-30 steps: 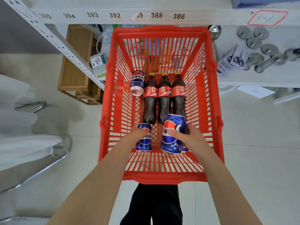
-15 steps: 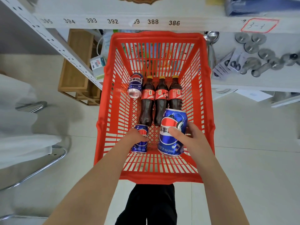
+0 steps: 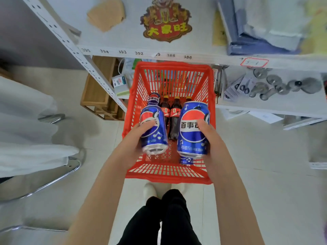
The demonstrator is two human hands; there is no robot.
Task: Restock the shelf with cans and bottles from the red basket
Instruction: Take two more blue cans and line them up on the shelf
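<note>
Left hand (image 3: 133, 140) and right hand (image 3: 211, 138) each grip a can above the red basket (image 3: 168, 176).
The tilted can (image 3: 154, 131) and upright can (image 3: 192, 129) hide most of the bottles (image 3: 174, 121) inside; a lower can (image 3: 185, 160) shows only partly; the shelf's (image 3: 203, 58) labels are blurred.

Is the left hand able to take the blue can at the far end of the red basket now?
Probably not yet: the left hand grips a second can, so its fingers are occupied. The way down to the far can looks open.

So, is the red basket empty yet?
Not empty. The red basket holds three cola bottles, one can at the back and another can near the front.
</note>
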